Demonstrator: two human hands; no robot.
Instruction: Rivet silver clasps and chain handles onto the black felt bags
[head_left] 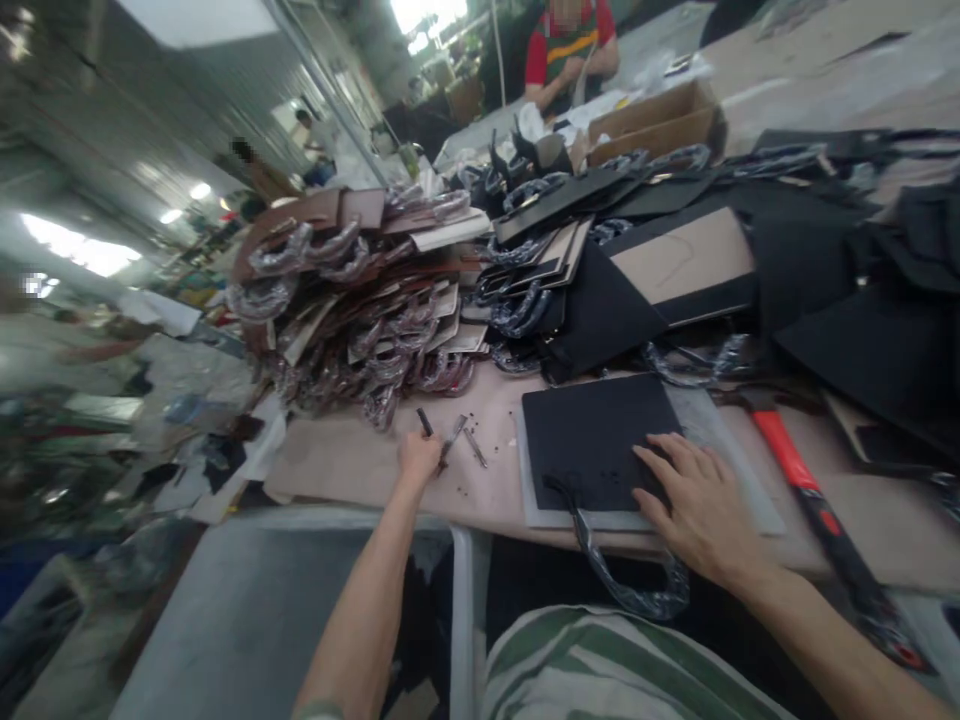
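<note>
My left hand (420,458) is closed around a short dark rod-like tool (425,421), whose upper end sticks out above the fingers. Beside it on the table lie slim metal tools (475,447) and several tiny dark bits. Fingers spread, my right hand (694,500) rests on the right part of a flat black bag panel (592,430). A plastic-wrapped handle (630,585) is joined to this panel and hangs over the table's front edge. Under the panel is a pale translucent board (750,500).
A hammer (784,450) with a red and black handle lies right of my right hand. Behind are piles of brown bag panels (360,300) and black bag panels (675,250). A cardboard box (660,125) and a seated person (571,55) are farther back. A grey bin (285,600) stands front left.
</note>
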